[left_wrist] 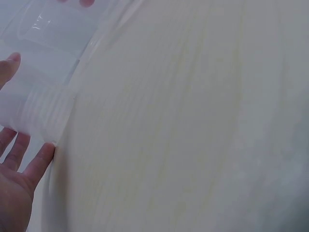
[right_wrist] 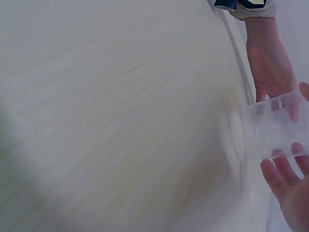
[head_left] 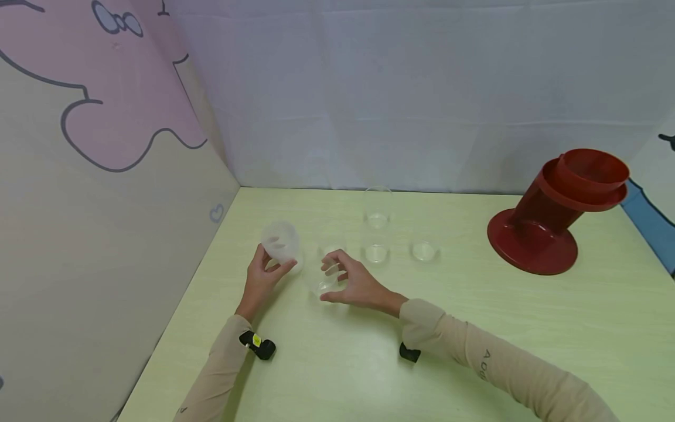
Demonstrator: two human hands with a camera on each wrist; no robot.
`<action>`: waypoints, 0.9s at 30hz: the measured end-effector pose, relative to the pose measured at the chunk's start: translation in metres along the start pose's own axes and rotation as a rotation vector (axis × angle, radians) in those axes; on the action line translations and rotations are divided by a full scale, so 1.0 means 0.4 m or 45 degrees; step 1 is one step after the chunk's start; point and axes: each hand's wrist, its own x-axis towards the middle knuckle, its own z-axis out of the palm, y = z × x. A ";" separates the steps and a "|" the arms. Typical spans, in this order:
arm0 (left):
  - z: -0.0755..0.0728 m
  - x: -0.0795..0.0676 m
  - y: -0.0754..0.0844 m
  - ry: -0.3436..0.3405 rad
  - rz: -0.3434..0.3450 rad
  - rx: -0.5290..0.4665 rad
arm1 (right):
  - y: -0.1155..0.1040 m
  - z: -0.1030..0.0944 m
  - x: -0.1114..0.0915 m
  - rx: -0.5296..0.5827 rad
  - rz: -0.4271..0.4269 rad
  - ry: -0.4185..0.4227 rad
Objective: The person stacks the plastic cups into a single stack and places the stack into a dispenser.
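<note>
On the left, my left hand (head_left: 262, 280) grips a tilted stack of frosty plastic cups (head_left: 280, 241) between thumb and fingers. Ribbed, closely nested rims of that stack (left_wrist: 46, 111) show in the left wrist view. Just to its right, my right hand (head_left: 360, 285) holds one clear plastic cup (head_left: 324, 282), its thumb and fingers around the sides. In the right wrist view this clear cup (right_wrist: 270, 126) lies between the two hands, apparently tilted on its side. Whether it touches the stack, I cannot tell.
Several clear cups stand behind my hands, including one at the right (head_left: 424, 251) and another in the middle (head_left: 376, 253). A red stand with a slanted tube (head_left: 545, 205) is at the table's right. The back edge meets a white curtain (head_left: 422, 105).
</note>
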 end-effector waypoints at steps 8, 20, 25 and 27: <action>0.000 -0.001 0.002 0.004 -0.012 -0.003 | -0.082 -0.014 -0.013 0.001 -0.001 -0.024; 0.000 0.000 0.003 -0.003 -0.009 -0.008 | -0.093 -0.021 -0.019 0.001 -0.034 -0.014; 0.000 0.000 0.003 -0.005 -0.014 -0.013 | -0.092 -0.024 -0.017 0.014 -0.028 -0.017; 0.001 0.000 0.004 -0.008 -0.015 -0.018 | -0.075 -0.023 -0.013 0.012 -0.030 -0.011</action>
